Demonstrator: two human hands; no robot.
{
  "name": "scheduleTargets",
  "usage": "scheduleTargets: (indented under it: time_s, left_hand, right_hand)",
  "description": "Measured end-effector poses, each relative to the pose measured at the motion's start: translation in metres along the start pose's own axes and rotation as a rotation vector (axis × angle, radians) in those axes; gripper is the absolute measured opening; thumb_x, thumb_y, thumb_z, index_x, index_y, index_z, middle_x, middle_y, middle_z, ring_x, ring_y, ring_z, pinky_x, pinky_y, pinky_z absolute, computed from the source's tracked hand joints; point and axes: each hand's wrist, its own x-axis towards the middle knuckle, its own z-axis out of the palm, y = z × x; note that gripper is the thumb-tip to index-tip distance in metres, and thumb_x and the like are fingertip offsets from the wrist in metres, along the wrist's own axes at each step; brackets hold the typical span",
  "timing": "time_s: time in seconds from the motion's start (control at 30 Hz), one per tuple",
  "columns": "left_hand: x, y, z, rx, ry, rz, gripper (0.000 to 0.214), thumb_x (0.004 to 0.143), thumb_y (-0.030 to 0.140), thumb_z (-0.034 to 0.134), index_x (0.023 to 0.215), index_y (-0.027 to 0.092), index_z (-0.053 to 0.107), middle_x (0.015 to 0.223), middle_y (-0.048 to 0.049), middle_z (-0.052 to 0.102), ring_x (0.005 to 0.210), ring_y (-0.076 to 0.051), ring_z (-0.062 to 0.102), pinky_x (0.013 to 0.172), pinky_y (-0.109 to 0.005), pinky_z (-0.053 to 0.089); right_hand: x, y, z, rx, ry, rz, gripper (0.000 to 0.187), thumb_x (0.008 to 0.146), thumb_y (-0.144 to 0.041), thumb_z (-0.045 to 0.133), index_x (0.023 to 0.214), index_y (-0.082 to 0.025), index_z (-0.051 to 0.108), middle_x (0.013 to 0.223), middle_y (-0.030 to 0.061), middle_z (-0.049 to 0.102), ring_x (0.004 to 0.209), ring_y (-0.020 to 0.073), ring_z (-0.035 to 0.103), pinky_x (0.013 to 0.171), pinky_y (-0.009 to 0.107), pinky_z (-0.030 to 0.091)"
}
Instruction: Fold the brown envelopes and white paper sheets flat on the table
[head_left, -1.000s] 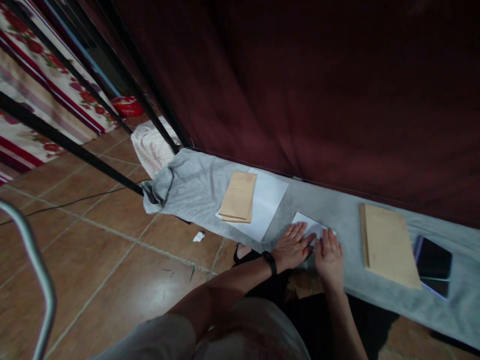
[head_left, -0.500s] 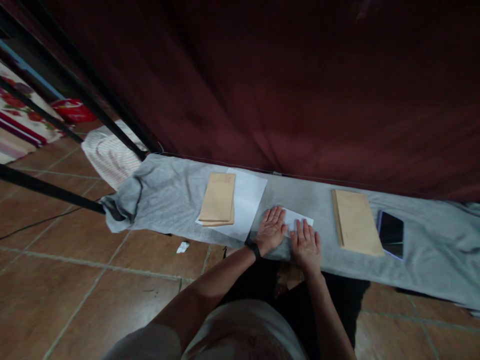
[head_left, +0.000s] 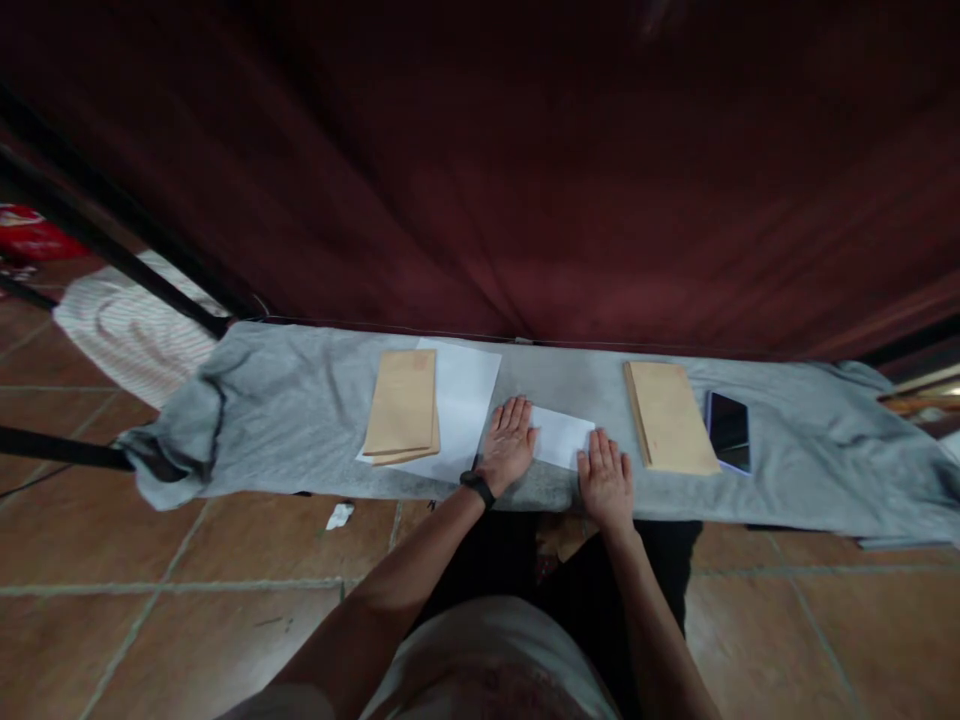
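Note:
A small white piece of paper (head_left: 562, 438), seemingly folded, lies flat on the grey cloth between my hands. My left hand (head_left: 510, 440) rests palm down with fingers stretched, touching the paper's left end. At the right end, my right hand (head_left: 606, 477) lies flat, fingertips at the paper's edge. To the left are brown envelopes (head_left: 403, 402) lying on larger white sheets of paper (head_left: 469, 395). On the right sits a stack of brown envelopes (head_left: 673, 417), with a dark-screened phone (head_left: 728, 431) beside it.
The grey cloth (head_left: 300, 410) covers a long narrow surface. A dark red curtain (head_left: 525, 200) hangs behind it. Black metal bars (head_left: 135, 250) stand at the left, near a striped cloth (head_left: 142, 325). A white scrap (head_left: 340, 516) lies on the tiled floor (head_left: 247, 560).
My right hand has slid right, to the paper's right end, so more of the paper shows between my hands. The left hand stays at the left end. The view has turned rightward.

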Motion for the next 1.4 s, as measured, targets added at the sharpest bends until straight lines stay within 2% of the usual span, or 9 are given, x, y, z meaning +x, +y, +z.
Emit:
scheduleTargets:
  time_s: [0.1, 0.17, 0.23, 0.33, 0.47, 0.93, 1.07, 1.23, 1.4]
  left_hand:
    - [-0.004, 0.010, -0.003, 0.003, 0.035, -0.007, 0.060, 0.105, 0.035, 0.028, 0.157, 0.006, 0.030, 0.166, -0.0140, 0.027, 0.156, -0.026, 0.020, 0.128, -0.046, 0.020]
    - [-0.008, 0.020, -0.004, -0.013, 0.040, 0.087, 0.059, 0.104, 0.034, 0.029, 0.158, 0.008, 0.029, 0.167, -0.0125, 0.027, 0.156, -0.024, 0.018, 0.128, -0.045, 0.019]
    - [-0.012, 0.029, -0.002, -0.029, 0.014, 0.185, 0.058, 0.104, 0.032, 0.029, 0.158, 0.011, 0.030, 0.166, -0.0101, 0.030, 0.156, -0.022, 0.018, 0.128, -0.044, 0.019]
    - [-0.015, 0.035, 0.001, -0.024, -0.041, 0.203, 0.057, 0.103, 0.028, 0.029, 0.158, 0.012, 0.032, 0.165, -0.0101, 0.033, 0.156, -0.022, 0.020, 0.128, -0.043, 0.020]
    - [-0.014, 0.029, 0.003, -0.010, -0.056, 0.179, 0.058, 0.103, 0.030, 0.028, 0.158, 0.011, 0.030, 0.166, -0.0105, 0.030, 0.156, -0.022, 0.020, 0.128, -0.043, 0.020]
    - [-0.015, 0.002, 0.000, 0.035, -0.034, 0.058, 0.063, 0.104, 0.038, 0.027, 0.161, 0.011, 0.023, 0.166, -0.0110, 0.029, 0.155, -0.023, 0.022, 0.127, -0.046, 0.021]
    - [-0.015, 0.003, -0.002, 0.033, -0.024, 0.061, 0.063, 0.104, 0.039, 0.026, 0.161, 0.011, 0.023, 0.166, -0.0111, 0.029, 0.155, -0.023, 0.022, 0.127, -0.046, 0.020]
    - [-0.015, 0.004, -0.006, 0.044, -0.037, 0.078, 0.062, 0.104, 0.036, 0.026, 0.159, 0.007, 0.027, 0.165, -0.0133, 0.029, 0.155, -0.024, 0.021, 0.127, -0.046, 0.020]
    - [-0.015, 0.002, -0.006, 0.049, -0.047, 0.078, 0.062, 0.104, 0.037, 0.028, 0.159, 0.007, 0.027, 0.166, -0.0134, 0.028, 0.156, -0.024, 0.021, 0.127, -0.046, 0.020]
  right_hand:
    - [0.003, -0.003, -0.003, 0.027, 0.013, 0.046, 0.057, 0.107, -0.038, 0.027, 0.154, -0.010, 0.041, 0.156, 0.0189, 0.046, 0.145, 0.0319, 0.041, 0.118, 0.053, 0.029]
    - [0.007, -0.009, -0.005, 0.069, 0.037, 0.062, 0.056, 0.107, -0.036, 0.027, 0.154, -0.008, 0.040, 0.157, 0.0192, 0.043, 0.147, 0.0310, 0.038, 0.119, 0.052, 0.029]
    - [0.012, -0.019, -0.005, 0.126, 0.023, 0.021, 0.055, 0.107, -0.035, 0.027, 0.153, -0.008, 0.040, 0.159, 0.0179, 0.042, 0.149, 0.0290, 0.036, 0.120, 0.049, 0.028]
    - [0.017, -0.032, -0.003, 0.187, -0.068, -0.062, 0.054, 0.107, -0.035, 0.027, 0.152, -0.011, 0.044, 0.158, 0.0147, 0.044, 0.148, 0.0262, 0.038, 0.121, 0.046, 0.029]
    - [0.013, -0.034, 0.001, 0.144, -0.093, -0.055, 0.053, 0.107, -0.037, 0.031, 0.153, -0.014, 0.044, 0.157, 0.0143, 0.046, 0.146, 0.0277, 0.041, 0.122, 0.049, 0.025]
    - [0.003, 0.005, -0.007, 0.056, -0.015, 0.032, 0.055, 0.107, -0.035, 0.031, 0.156, -0.012, 0.039, 0.158, 0.0163, 0.043, 0.147, 0.0309, 0.039, 0.120, 0.054, 0.027]
    - [0.011, -0.012, -0.013, 0.116, -0.001, 0.051, 0.056, 0.107, -0.033, 0.030, 0.156, -0.007, 0.037, 0.161, 0.0196, 0.038, 0.149, 0.0305, 0.035, 0.120, 0.052, 0.028]
    - [0.021, -0.051, -0.008, 0.232, -0.120, -0.097, 0.053, 0.106, -0.035, 0.033, 0.155, -0.017, 0.041, 0.160, 0.0126, 0.041, 0.148, 0.0265, 0.038, 0.121, 0.049, 0.030]
    - [0.016, -0.052, 0.000, 0.155, -0.118, -0.036, 0.052, 0.106, -0.037, 0.036, 0.154, -0.017, 0.044, 0.161, 0.0138, 0.039, 0.148, 0.0299, 0.038, 0.122, 0.052, 0.025]
